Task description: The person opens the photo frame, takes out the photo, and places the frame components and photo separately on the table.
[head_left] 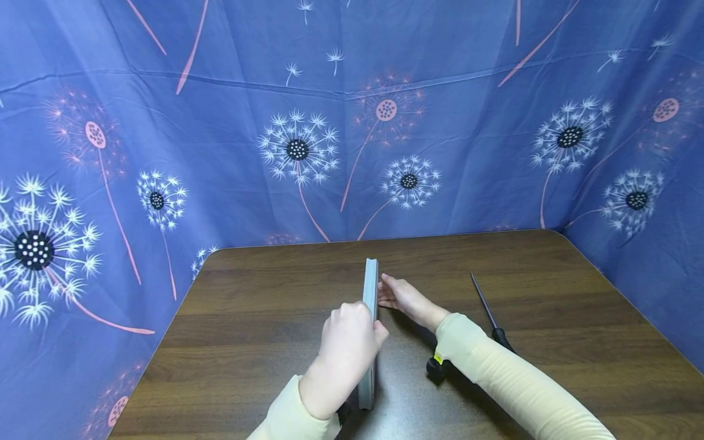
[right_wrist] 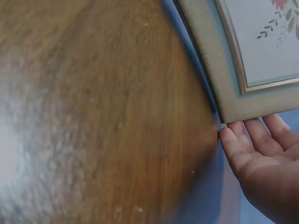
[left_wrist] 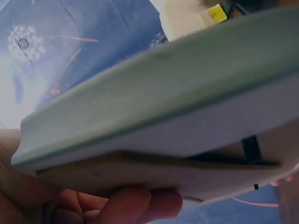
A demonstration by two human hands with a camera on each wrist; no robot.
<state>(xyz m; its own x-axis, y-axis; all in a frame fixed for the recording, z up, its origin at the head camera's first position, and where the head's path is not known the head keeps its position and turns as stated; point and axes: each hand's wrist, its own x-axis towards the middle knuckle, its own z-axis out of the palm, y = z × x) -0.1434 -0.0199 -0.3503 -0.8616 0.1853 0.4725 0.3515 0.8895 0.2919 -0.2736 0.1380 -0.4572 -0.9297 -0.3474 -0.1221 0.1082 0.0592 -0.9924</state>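
A picture frame (head_left: 370, 278) stands on its narrow edge, its pale border seen edge-on in the head view. My left hand (head_left: 343, 336) grips its near part, with curled fingers (left_wrist: 128, 205) against the brown backing in the left wrist view. At the far end is my right hand (head_left: 406, 299), its fingers extended and their tips at the frame's border. The right wrist view shows the front of the picture frame (right_wrist: 261, 106), with a beige border, a gold inner trim and a flower print. Most of the backing is hidden in the head view.
To the right, a screwdriver (head_left: 486, 308) with a black handle lies on the brown wooden table (head_left: 264, 305), partly behind the right sleeve. A black device (head_left: 436, 368) with a yellow tag sits under the right wrist. Blue dandelion-patterned cloth (head_left: 231, 153) hangs behind the table.
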